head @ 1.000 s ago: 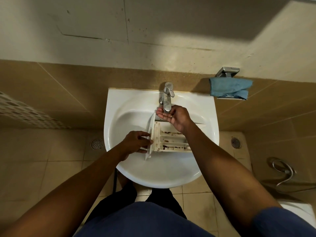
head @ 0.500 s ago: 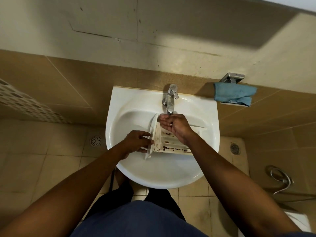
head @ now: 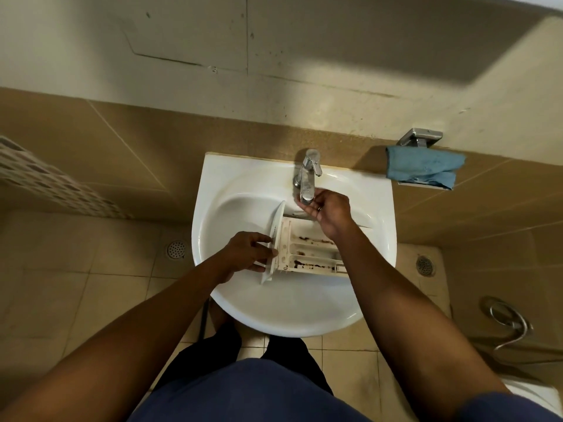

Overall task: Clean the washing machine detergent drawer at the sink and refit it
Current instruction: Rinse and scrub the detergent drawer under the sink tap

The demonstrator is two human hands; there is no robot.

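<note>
Holding the detergent drawer (head: 307, 252) in the sink (head: 213, 214), frame centre: my left grip (head: 248, 254) clasps its front panel, open side up, presumably to catch water. Right grip (head: 327, 208) curls at the faucet (head: 307, 184) spout; grasping or cupping, cannot tell. Brown residue inside.

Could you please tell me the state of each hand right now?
Left hand: holding the stained white plastic detergent drawer by its front.
Right hand: curled at the chrome tap spout; grip cannot be told.
</note>
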